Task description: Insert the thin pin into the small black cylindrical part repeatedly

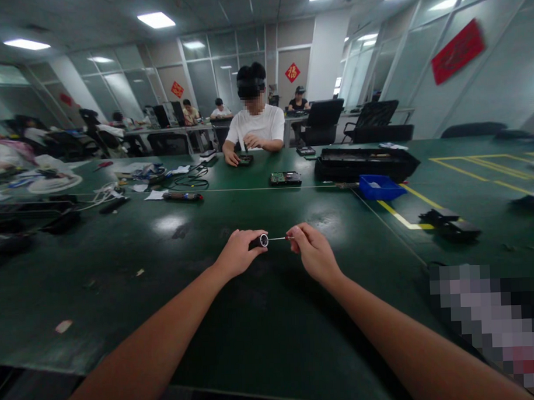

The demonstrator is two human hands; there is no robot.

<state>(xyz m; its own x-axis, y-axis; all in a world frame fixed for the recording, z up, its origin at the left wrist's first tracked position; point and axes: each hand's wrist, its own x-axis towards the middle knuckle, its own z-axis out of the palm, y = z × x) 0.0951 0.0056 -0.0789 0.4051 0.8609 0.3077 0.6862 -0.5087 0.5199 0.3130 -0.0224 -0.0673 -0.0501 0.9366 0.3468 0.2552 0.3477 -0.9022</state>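
Dark green tabletop [237, 347] fills the near part of the scene, with a pale scrap [63, 326] at the near left. Centrally above it, the left hand [239, 251] curls its fingers and thumb around a black cylinder [254, 243], whose silvery ringed end faces the right. Opposite, the right hand [315, 254] pinches a thin metal rod [277, 239] by its reddish end, fingers nearly closed; the rod points left at the cylinder, though I cannot tell whether it touches. Farther right sits a dark block [454, 225], then a blue tray [383, 191] just beside a long black tray [366, 174]. Beyond the hands lies a circuit board [285, 178]. At the far side, a person in a white shirt [271, 127] bends over a small board [246, 160].
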